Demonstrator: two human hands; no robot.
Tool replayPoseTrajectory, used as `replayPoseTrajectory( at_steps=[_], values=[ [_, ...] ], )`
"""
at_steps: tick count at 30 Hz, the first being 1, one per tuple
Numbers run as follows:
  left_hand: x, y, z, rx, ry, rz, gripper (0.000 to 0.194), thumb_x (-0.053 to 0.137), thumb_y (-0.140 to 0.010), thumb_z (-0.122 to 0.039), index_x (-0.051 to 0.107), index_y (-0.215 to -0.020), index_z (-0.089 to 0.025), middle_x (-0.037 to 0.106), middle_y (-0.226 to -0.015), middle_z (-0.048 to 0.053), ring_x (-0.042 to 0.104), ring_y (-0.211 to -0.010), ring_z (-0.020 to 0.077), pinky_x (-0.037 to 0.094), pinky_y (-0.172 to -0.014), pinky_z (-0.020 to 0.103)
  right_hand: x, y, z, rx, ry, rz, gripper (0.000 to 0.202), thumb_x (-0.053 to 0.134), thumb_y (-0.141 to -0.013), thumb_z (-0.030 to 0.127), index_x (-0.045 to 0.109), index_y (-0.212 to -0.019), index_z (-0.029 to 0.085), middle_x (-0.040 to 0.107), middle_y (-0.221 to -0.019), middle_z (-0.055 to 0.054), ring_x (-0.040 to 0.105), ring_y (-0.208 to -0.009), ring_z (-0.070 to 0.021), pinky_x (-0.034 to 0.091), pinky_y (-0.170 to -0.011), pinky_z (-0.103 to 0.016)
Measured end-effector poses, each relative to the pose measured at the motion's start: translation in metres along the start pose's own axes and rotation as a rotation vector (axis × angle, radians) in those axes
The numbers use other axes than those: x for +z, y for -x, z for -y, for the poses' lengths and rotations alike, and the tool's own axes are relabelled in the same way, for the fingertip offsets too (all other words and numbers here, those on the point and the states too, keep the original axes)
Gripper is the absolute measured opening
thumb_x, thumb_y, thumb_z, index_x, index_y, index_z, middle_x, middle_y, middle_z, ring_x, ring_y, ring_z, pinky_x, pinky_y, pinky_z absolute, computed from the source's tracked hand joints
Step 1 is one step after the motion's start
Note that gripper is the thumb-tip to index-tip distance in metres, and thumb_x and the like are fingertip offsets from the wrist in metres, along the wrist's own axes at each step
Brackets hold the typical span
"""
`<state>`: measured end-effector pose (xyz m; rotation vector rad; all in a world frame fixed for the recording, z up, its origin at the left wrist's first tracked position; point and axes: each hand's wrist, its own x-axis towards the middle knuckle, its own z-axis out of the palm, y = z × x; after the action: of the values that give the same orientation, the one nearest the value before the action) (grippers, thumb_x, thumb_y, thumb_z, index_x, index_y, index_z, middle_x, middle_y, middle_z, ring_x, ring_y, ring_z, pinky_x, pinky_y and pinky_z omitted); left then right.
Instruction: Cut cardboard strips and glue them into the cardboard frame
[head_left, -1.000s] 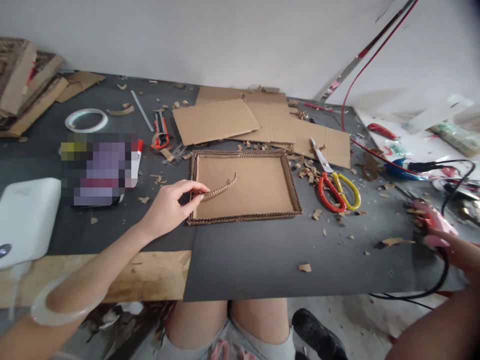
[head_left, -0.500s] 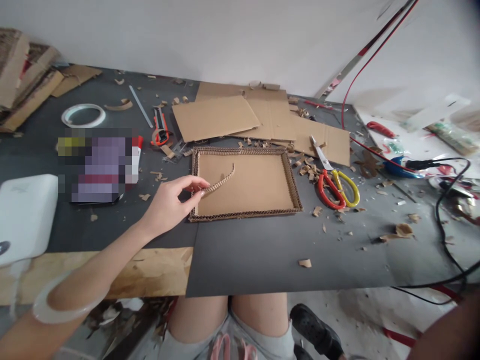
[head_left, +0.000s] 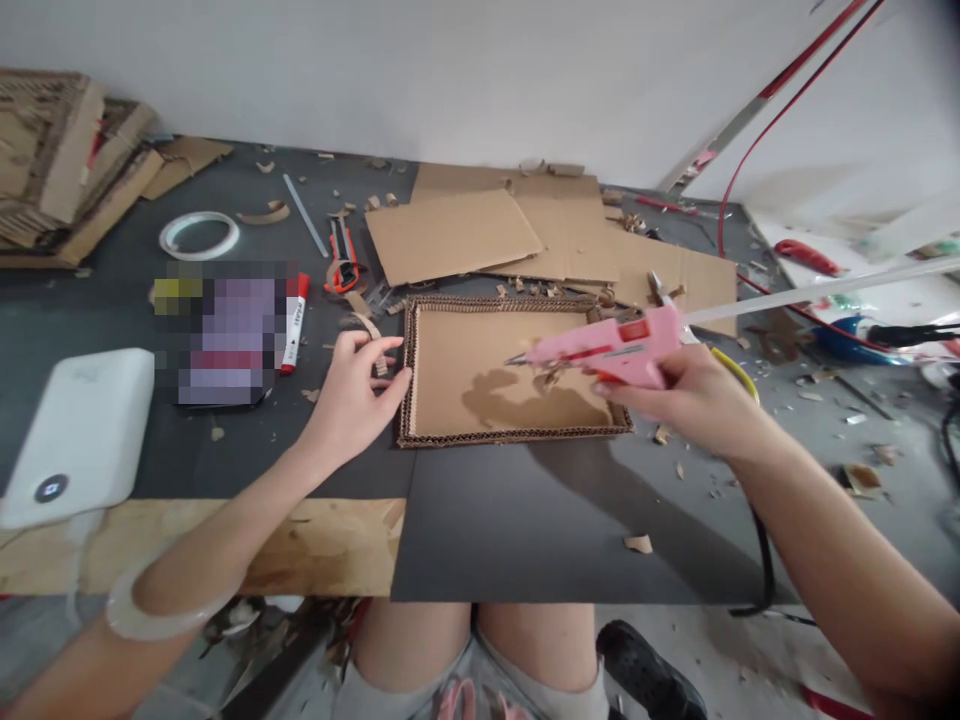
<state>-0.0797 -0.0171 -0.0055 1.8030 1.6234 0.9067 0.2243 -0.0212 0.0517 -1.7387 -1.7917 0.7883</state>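
Observation:
My right hand (head_left: 694, 395) grips a pink glue gun (head_left: 607, 345), whose nozzle points left over the cardboard tray (head_left: 502, 370). A clear glue stick (head_left: 817, 290) extends from the gun's rear. The shallow tray has a raised corrugated rim and lies flat on the table. At its left edge, my left hand (head_left: 364, 385) is curled round a thin cardboard strip (head_left: 369, 325), whose curved end rises above the fingers. Part of the strip is hidden by the fingers. Shadows of the right hand and gun fall inside the tray.
Flat cardboard sheets (head_left: 457, 235) lie behind the tray, with an orange cutter (head_left: 343, 255) to their left. Scissors (head_left: 735, 375) are partly hidden behind my right hand. A tape roll (head_left: 199, 236), a red marker (head_left: 294, 325) and a white power bank (head_left: 86, 430) lie left.
My right hand has come in from the right with the glue gun. The left hand's strip has moved from over the tray to its left edge. The view has shifted slightly.

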Motion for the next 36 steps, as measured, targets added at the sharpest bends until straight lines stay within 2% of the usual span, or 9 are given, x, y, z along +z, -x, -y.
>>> replayPoseTrajectory(
  at_steps=[3,7,12,16,20,23,29,33,36],
  values=[
    [0.003,0.000,0.001,-0.070,0.166,0.009,0.047,0.065,-0.072,-0.031,0.055,-0.116,-0.018,0.037,-0.113,0.007,0.060,-0.096,0.0194,0.060,-0.072,0.030,0.019,0.004,0.010,-0.044,-0.046,0.225,0.044,0.067,-0.066,0.043,0.039,-0.043,0.019,0.027,-0.043,0.007,0.022,-0.042,-0.0044,0.019,-0.040,-0.023],
    [0.003,-0.005,0.001,-0.182,0.320,0.033,0.060,0.075,-0.060,-0.028,0.055,-0.116,-0.018,0.036,-0.120,0.009,0.062,-0.097,0.0238,0.060,-0.076,0.038,0.034,0.006,0.004,-0.080,-0.028,0.370,0.034,0.064,-0.069,0.043,0.050,-0.055,0.016,0.033,-0.051,0.005,0.026,-0.049,-0.0061,0.022,-0.045,-0.022],
    [0.003,-0.010,-0.002,-0.283,0.523,0.120,0.073,0.081,-0.052,-0.022,0.053,-0.119,-0.020,0.045,-0.124,0.011,0.061,-0.097,0.0247,0.054,-0.087,0.046,0.049,0.011,0.003,-0.083,-0.037,0.368,0.029,0.060,-0.072,0.038,0.049,-0.056,0.016,0.034,-0.052,0.005,0.027,-0.050,-0.0062,0.023,-0.046,-0.022],
    [0.004,-0.010,-0.003,-0.243,0.610,0.142,0.071,0.080,-0.055,-0.021,0.053,-0.120,-0.019,0.052,-0.117,0.010,0.058,-0.100,0.0241,0.055,-0.085,0.044,0.045,0.014,0.001,-0.048,-0.052,0.295,0.038,0.062,-0.069,0.042,0.041,-0.049,0.017,0.029,-0.049,0.006,0.025,-0.047,-0.0051,0.019,-0.044,-0.023],
    [0.003,-0.008,-0.002,-0.051,0.416,-0.017,0.056,0.076,-0.059,-0.023,0.057,-0.113,-0.024,0.042,-0.120,0.006,0.055,-0.099,0.0189,0.053,-0.089,0.040,0.034,0.008,-0.001,0.083,-0.195,0.275,0.040,0.066,-0.068,0.046,0.042,-0.051,0.018,0.033,-0.045,0.007,0.027,-0.043,-0.0049,0.018,-0.042,-0.022],
    [0.001,-0.006,-0.006,0.097,0.253,-0.041,0.044,0.070,-0.069,-0.024,0.059,-0.112,-0.026,0.043,-0.111,0.004,0.053,-0.099,0.0177,0.049,-0.093,0.038,0.028,0.000,-0.003,0.167,-0.366,0.258,0.035,0.070,-0.065,0.045,0.049,-0.060,0.018,0.040,-0.047,0.006,0.032,-0.042,-0.0054,0.020,-0.041,-0.022],
    [-0.006,-0.006,-0.020,0.242,-0.083,0.097,0.033,0.063,-0.077,-0.025,0.061,-0.110,-0.019,0.047,-0.103,0.005,0.053,-0.098,0.0192,0.045,-0.094,0.038,0.019,-0.010,-0.008,0.181,-0.418,0.208,0.031,0.074,-0.063,0.042,0.059,-0.067,0.015,0.049,-0.055,0.004,0.036,-0.045,-0.0046,0.022,-0.042,-0.022],
    [-0.007,-0.014,-0.030,0.384,-0.255,0.315,0.022,0.064,-0.080,-0.031,0.067,-0.097,-0.020,0.053,-0.096,0.005,0.052,-0.095,0.0208,0.043,-0.089,0.038,0.015,-0.008,-0.011,0.183,-0.389,0.191,0.030,0.074,-0.064,0.041,0.061,-0.068,0.015,0.049,-0.054,0.004,0.036,-0.044,-0.0043,0.021,-0.041,-0.021],
    [0.002,-0.024,-0.037,0.474,-0.387,0.435,0.026,0.065,-0.079,-0.038,0.069,-0.097,-0.020,0.057,-0.096,0.006,0.050,-0.097,0.0245,0.040,-0.086,0.042,0.013,-0.005,-0.014,0.204,-0.381,0.165,0.028,0.074,-0.064,0.039,0.059,-0.064,0.016,0.047,-0.050,0.005,0.036,-0.042,-0.0047,0.022,-0.040,-0.021]
  ],
)
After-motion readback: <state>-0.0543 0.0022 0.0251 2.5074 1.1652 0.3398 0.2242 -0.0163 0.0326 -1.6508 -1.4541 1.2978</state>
